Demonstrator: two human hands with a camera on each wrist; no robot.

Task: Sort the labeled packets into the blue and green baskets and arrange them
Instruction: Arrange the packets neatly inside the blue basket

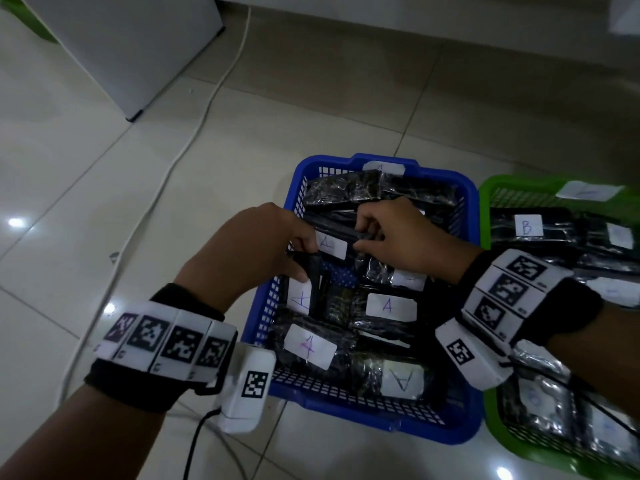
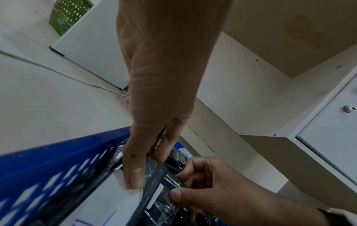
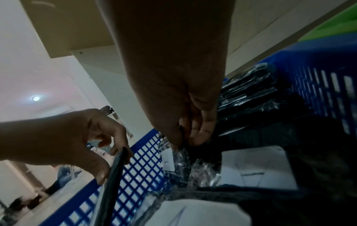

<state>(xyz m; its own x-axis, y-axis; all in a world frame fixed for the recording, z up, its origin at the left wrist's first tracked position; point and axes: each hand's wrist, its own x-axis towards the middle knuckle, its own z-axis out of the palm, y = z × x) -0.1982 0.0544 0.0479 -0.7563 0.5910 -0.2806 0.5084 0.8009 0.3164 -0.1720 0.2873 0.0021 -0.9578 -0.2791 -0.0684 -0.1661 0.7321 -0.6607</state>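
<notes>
The blue basket (image 1: 346,415) (image 2: 38,160) (image 3: 318,61) sits on the floor, filled with black plastic-wrapped packets carrying white "A" labels (image 1: 389,305). My left hand (image 1: 304,259) (image 2: 139,171) (image 3: 108,160) grips a black packet (image 1: 314,275) (image 3: 114,175) that stands on edge by the basket's left wall. Beside it, my right hand (image 1: 360,237) (image 2: 177,186) (image 3: 183,137) pinches the edge of another black packet (image 1: 369,234) (image 2: 168,182) lying across the middle. The green basket (image 1: 493,190) (image 3: 338,26) stands to the right, holding packets labeled "B" (image 1: 527,226).
A white cable (image 1: 207,98) runs over the tiled floor left of the blue basket. A white cabinet (image 1: 121,46) stands at the back left, with a low white base along the back. The two baskets touch side by side.
</notes>
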